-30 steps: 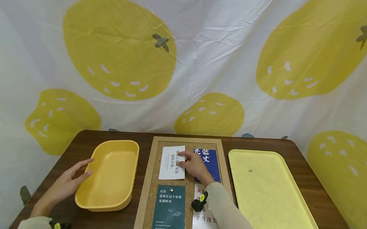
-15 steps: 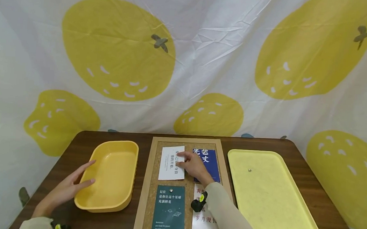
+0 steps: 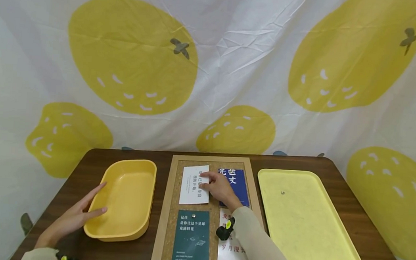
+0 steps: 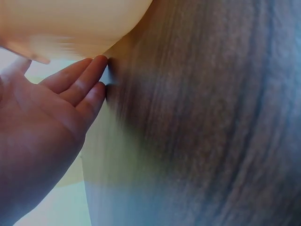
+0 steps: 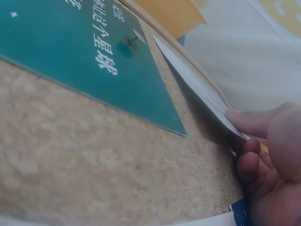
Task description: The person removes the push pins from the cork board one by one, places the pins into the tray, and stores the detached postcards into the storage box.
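A white card with dark print lies at the upper left of a framed corkboard. My right hand pinches its right edge, thumb on top and fingertips beneath, and in the right wrist view that edge of the card is tilted up off the cork. At the left, a deep yellow plastic bin has my left hand at its near-side rim. The thumb reaches over the rim, and the other fingers extend fairly straight along the outer wall, close over the table.
A green card is held by a silver pushpin. A blue card and a white card with red print are partly hidden by my right arm. A small pushpin lies on a flat yellow tray.
My left hand has settled onto the bin's rim, its thumb moving slightly farther over the edge. The right hand and the white card look nearly unchanged.
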`<act>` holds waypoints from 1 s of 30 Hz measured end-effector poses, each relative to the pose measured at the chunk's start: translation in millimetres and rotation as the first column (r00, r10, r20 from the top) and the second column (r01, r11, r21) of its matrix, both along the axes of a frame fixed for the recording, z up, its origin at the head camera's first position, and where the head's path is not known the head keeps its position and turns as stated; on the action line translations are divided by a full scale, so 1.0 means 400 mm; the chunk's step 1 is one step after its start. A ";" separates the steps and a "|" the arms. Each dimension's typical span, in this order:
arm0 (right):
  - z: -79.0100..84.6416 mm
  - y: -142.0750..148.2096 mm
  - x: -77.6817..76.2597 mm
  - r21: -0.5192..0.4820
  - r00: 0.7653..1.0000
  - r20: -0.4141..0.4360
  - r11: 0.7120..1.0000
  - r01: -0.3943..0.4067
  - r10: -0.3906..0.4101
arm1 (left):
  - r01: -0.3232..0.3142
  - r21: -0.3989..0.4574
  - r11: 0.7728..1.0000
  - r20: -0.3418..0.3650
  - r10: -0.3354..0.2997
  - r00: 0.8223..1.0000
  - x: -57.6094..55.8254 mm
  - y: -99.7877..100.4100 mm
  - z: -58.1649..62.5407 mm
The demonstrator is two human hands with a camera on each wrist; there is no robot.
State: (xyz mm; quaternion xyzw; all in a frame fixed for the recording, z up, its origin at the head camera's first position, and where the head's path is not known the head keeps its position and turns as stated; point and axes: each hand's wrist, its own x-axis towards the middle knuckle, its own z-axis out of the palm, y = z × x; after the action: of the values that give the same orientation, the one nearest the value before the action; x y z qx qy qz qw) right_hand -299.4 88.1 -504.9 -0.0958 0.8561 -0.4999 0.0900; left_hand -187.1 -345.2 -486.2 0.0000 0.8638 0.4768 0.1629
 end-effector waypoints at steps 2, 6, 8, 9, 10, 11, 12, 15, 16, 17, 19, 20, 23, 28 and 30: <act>0.001 0.001 0.001 -0.001 1.000 0.002 1.000 0.002 -0.002 | 0.002 0.005 1.000 -0.002 -0.002 1.000 0.000 0.001 -0.001; 0.003 0.001 0.002 -0.008 1.000 0.010 1.000 0.003 -0.003 | 0.011 0.017 1.000 -0.007 -0.011 1.000 -0.001 0.002 0.000; 0.003 0.001 0.002 -0.011 1.000 0.006 1.000 0.000 0.001 | 0.016 0.026 1.000 -0.009 -0.016 1.000 -0.001 0.002 0.000; 0.002 0.000 0.001 -0.012 1.000 0.005 1.000 0.000 0.000 | 0.017 0.031 0.999 -0.008 -0.017 1.000 -0.001 0.002 0.001; 0.003 -0.001 0.001 -0.010 1.000 0.005 1.000 0.002 -0.002 | 0.018 0.035 0.999 -0.007 -0.018 1.000 -0.001 0.002 0.001; 0.002 -0.001 0.000 -0.010 1.000 0.003 1.000 0.003 -0.003 | 0.018 0.036 0.999 -0.006 -0.017 1.000 -0.001 0.002 0.001; 0.002 -0.002 0.000 -0.008 1.000 0.001 1.000 0.005 -0.005 | 0.017 0.037 0.999 -0.004 -0.017 1.000 -0.001 0.002 0.001; 0.000 -0.005 -0.002 -0.002 1.000 -0.004 1.000 0.010 -0.010 | 0.017 0.039 0.999 0.000 -0.017 1.000 -0.002 0.001 0.001; 0.000 -0.005 -0.002 -0.001 1.000 -0.007 1.000 0.010 -0.010 | 0.017 0.039 0.999 0.001 -0.017 1.000 -0.001 0.001 0.001; -0.001 -0.005 -0.002 0.001 1.000 -0.008 1.000 0.010 -0.010 | 0.019 0.041 0.999 0.000 -0.019 1.000 -0.002 0.001 0.001; 0.001 -0.005 -0.001 0.002 1.000 -0.003 1.000 0.015 -0.015 | 0.022 0.045 0.999 0.001 -0.022 1.000 -0.003 0.000 0.000; 0.003 -0.005 0.000 0.003 1.000 -0.002 1.000 0.018 -0.018 | 0.023 0.047 0.999 0.000 -0.023 1.000 -0.004 0.001 0.000; 0.008 -0.007 0.003 0.007 1.000 0.005 1.000 0.030 -0.030 | 0.028 0.053 0.998 -0.003 -0.028 1.000 -0.006 0.000 -0.002; 0.016 -0.018 0.005 0.019 0.999 -0.005 0.999 0.044 -0.044 | 0.030 0.046 0.998 -0.014 -0.029 0.999 -0.004 -0.002 -0.003; 0.017 -0.021 0.006 0.022 0.998 -0.003 0.998 0.056 -0.056 | 0.028 0.041 0.999 -0.015 -0.027 1.000 -0.003 -0.001 -0.001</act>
State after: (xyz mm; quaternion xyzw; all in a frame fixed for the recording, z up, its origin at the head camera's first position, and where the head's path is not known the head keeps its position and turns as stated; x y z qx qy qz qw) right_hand -297.0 79.5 -498.0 -0.0713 0.8640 -0.4925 0.0762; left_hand -188.4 -345.6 -486.6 0.0187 0.8548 0.4923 0.1632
